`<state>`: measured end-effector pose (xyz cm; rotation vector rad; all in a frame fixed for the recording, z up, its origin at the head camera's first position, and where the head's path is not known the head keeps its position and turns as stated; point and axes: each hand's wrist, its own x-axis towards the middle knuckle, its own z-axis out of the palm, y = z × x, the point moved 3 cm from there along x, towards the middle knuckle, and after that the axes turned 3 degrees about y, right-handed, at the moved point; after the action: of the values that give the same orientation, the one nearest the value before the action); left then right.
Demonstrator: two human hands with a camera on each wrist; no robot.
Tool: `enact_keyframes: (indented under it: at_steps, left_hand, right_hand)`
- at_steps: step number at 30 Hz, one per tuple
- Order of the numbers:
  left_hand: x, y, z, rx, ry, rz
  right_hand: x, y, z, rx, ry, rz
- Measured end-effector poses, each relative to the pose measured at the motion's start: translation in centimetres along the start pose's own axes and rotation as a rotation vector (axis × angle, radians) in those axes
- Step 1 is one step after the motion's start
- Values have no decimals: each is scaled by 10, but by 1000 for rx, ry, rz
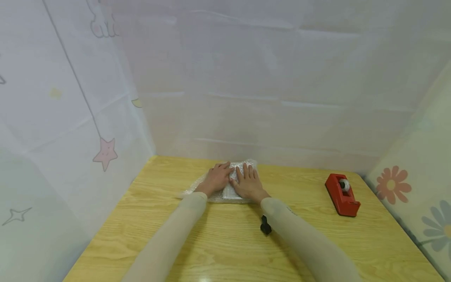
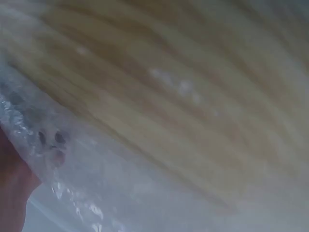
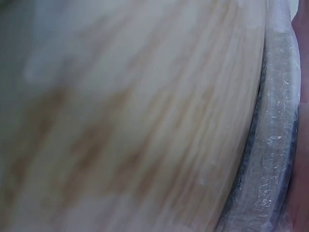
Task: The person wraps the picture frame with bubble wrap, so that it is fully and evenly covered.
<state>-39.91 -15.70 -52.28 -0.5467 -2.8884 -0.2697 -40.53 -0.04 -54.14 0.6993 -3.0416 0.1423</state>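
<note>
Clear bubble wrap (image 1: 193, 188) lies on the wooden table near its back edge, around a pale, flat rectangular item (image 1: 230, 193). My left hand (image 1: 217, 179) rests on the wrap at the item's left side, fingers pointing right across it. On the right side, my right hand (image 1: 248, 183) presses down flat with its fingers spread. In the left wrist view, the sheet of bubble wrap (image 2: 120, 169) runs along the bottom beside part of the hand (image 2: 14, 183). The right wrist view shows a wrapped edge (image 3: 265, 159) right beside the right hand (image 3: 304, 154).
A red tape dispenser (image 1: 342, 196) with a roll of tape (image 1: 344, 185) stands at the table's right. A small black object (image 1: 266, 226) lies by the right forearm, partly hidden under it. Printed cloth walls (image 1: 246, 98) close off the back and sides of the wooden table (image 1: 225, 243).
</note>
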Motion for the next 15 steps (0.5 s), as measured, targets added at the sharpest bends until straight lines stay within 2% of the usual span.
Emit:
enact_keyframes:
  at_steps: [4,7,11,15]
  left_hand:
    - [-1,-10,2,-80,-25,40]
    - [-4,-19,7,-88,-39,35]
    - [-7,-29,9,-68,-31,-17]
    - [-11,-34,-2,-122,-15,-113]
  right_hand:
    - [0,-2,1,9,6,0]
    - [-2,-6,1,9,6,7]
    - [-1,-6,3,17,2,12]
    - [3,-1,3,25,18,21]
